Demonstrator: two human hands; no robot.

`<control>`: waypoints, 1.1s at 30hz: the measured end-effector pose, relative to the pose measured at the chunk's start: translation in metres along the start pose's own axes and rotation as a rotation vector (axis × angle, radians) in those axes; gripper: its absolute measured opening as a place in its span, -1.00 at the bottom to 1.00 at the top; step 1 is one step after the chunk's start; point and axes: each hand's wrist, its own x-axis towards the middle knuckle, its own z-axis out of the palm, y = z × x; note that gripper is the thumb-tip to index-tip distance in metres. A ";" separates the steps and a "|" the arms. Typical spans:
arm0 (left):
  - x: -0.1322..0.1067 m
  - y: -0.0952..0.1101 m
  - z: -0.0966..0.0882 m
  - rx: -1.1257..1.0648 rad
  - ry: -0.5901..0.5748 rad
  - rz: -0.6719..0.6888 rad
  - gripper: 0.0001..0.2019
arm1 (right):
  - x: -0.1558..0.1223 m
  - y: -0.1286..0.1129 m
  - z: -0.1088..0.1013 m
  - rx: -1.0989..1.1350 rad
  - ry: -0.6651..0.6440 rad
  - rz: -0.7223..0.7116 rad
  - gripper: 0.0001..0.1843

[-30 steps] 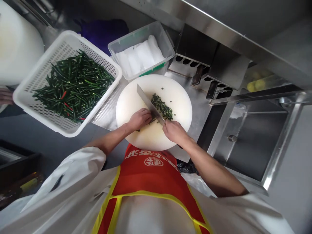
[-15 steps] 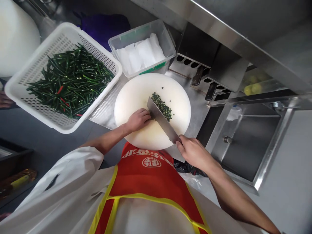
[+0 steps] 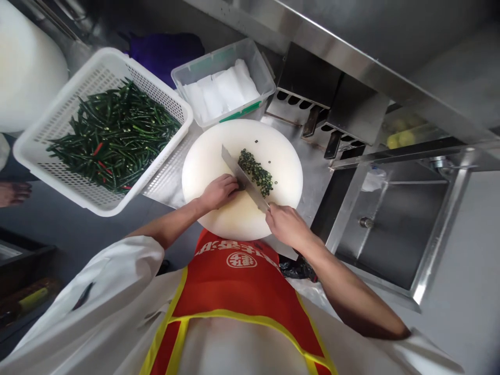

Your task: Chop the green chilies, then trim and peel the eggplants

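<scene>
My right hand [image 3: 288,223] is wrapped round the handle of a cleaver [image 3: 250,188], whose broad blade slants up and left across the round white cutting board [image 3: 203,151]. Curled fingers of my left hand [image 3: 219,192] press down on the board, holding green chilies [image 3: 240,186] against the blade's left side; most of them are hidden under the fingers. To the right of the blade lies a pile of chopped green chili rings [image 3: 255,169], with a few stray rings farther out.
A white perforated basket [image 3: 105,208] of whole green chilies, a few red, stands at left. Behind the board is a clear plastic box [image 3: 265,86] with white packets. Knife racks [image 3: 289,107] and a steel sink [image 3: 390,229] lie right. Another person's hand [image 3: 13,194] shows at far left.
My right hand and the cleaver have shifted left, the blade now reaching past my left fingertips. My left hand stays almost in place. The other person's hand has come further into view.
</scene>
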 end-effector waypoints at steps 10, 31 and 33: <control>-0.001 0.000 0.004 -0.033 0.047 0.007 -0.84 | 0.013 -0.008 0.012 0.001 0.005 0.016 -0.79; -0.005 -0.001 0.004 0.006 -0.002 -0.022 -0.74 | -0.008 0.006 0.018 0.067 -0.033 0.005 -0.74; -0.004 -0.001 0.003 0.009 0.014 -0.021 -0.74 | 0.014 -0.002 0.025 0.054 0.011 -0.008 -0.73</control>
